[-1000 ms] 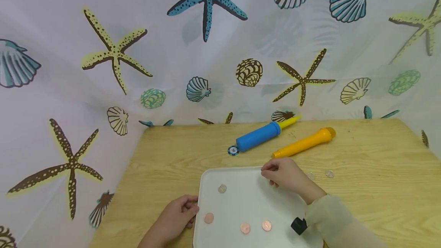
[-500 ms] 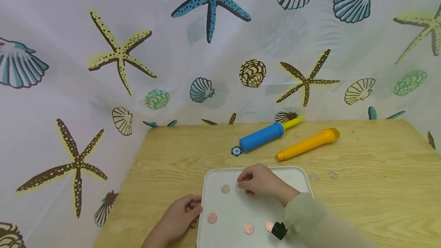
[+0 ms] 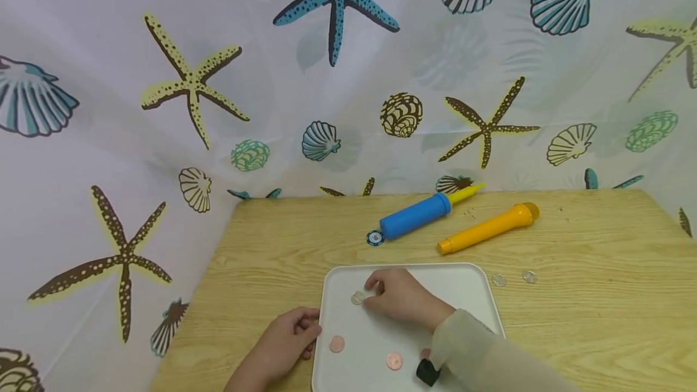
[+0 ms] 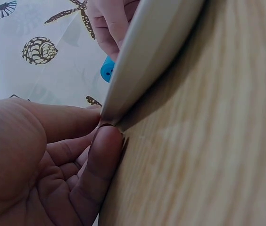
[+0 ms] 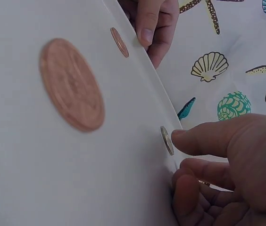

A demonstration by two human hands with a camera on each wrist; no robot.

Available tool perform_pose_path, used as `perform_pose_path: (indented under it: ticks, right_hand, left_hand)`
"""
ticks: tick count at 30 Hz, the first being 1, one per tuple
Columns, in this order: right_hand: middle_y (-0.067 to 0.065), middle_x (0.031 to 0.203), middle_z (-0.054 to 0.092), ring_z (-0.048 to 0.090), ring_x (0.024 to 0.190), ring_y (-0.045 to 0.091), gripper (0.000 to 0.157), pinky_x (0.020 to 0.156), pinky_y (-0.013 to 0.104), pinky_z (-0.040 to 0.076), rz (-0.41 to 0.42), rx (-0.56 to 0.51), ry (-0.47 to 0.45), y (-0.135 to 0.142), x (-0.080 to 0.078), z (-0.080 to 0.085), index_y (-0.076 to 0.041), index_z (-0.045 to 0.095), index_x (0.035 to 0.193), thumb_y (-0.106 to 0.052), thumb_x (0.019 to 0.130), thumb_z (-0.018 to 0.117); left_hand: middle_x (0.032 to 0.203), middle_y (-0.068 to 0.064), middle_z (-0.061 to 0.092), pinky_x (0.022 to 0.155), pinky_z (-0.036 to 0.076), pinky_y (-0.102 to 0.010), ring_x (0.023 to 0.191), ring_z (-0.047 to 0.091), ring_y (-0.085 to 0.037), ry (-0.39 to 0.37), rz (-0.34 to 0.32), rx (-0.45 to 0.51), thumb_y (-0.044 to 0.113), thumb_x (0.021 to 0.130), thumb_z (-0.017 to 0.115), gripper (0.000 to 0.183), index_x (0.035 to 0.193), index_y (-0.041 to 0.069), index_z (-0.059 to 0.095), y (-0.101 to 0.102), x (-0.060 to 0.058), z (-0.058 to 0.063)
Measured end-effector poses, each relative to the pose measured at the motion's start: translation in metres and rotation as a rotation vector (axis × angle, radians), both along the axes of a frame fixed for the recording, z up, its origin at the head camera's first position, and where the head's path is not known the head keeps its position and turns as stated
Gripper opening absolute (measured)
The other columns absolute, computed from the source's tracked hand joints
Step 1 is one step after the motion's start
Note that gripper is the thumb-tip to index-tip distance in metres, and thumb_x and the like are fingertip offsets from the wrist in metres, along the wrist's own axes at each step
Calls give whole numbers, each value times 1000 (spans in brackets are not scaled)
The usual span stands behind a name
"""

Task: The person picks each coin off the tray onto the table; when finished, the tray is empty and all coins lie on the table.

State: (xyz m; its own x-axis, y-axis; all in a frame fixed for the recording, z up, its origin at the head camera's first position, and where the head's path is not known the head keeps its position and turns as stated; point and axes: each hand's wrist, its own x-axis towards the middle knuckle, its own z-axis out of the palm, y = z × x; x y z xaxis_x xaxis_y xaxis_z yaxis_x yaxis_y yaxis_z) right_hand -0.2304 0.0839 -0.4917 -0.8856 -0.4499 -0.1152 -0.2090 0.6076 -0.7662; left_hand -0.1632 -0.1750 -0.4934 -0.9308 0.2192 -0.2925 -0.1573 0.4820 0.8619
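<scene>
A white tray (image 3: pixel 443 271) lies on the table with a silver coin (image 3: pixel 357 297) near its far left corner. My right hand (image 3: pixel 400 296) is over the tray, thumb and forefinger parted beside this coin, which stays flat on the tray; I see nothing in its grip. My left hand (image 3: pixel 287 340) holds the tray's left rim; in the left wrist view its thumb and a finger (image 4: pixel 105 148) meet at the edge. Copper coins (image 3: pixel 337 343) (image 3: pixel 394 361) rest on the tray. Another copper coin (image 3: pixel 425 353) is partly hidden by the right wrist's black camera (image 3: pixel 428 372).
Behind the tray lie a blue pump (image 3: pixel 415 216) with a yellow tip, an orange toy microphone (image 3: pixel 487 228) and a blue poker chip (image 3: pixel 375 238). Two silvery coins (image 3: pixel 498 280) (image 3: pixel 530 277) are on the table right of the tray. A printed curtain (image 3: pixel 348 95) hangs behind.
My right hand has moved left across the tray from its far right side to the silver coin, and its pinched fingers have parted. The left hand stays at the rim.
</scene>
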Motion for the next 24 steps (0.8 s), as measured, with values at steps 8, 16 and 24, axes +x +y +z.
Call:
perform_pose_path:
  ticks: [8, 16, 24]
  right_hand:
    - [-4, 77, 60, 54, 68, 12, 25, 61, 25, 48, 10, 35, 44, -7, 3, 1, -9, 72, 108, -22, 88, 78]
    - [-5, 73, 59, 51, 65, 11, 17, 58, 24, 45, 31, 63, 78, -9, 3, -1, -10, 74, 105, -17, 90, 75]
    - [-6, 77, 61, 53, 67, 11, 21, 60, 26, 47, 24, 102, 65, -13, 8, 0, -15, 73, 110, -25, 92, 74]
  left_hand:
    - [95, -9, 58, 62, 57, -29, 73, 60, -18, 3, 8, 15, 14, 100, 63, 37, 131, -4, 59, 2, 1, 3]
    - [95, -9, 58, 62, 57, -29, 73, 60, -18, -5, 12, 13, 14, 100, 63, 37, 131, -4, 59, 1, 2, 3]
    - [97, -9, 59, 64, 59, -29, 75, 60, -18, -3, 6, 2, 14, 100, 63, 37, 132, -4, 58, 0, 1, 0]
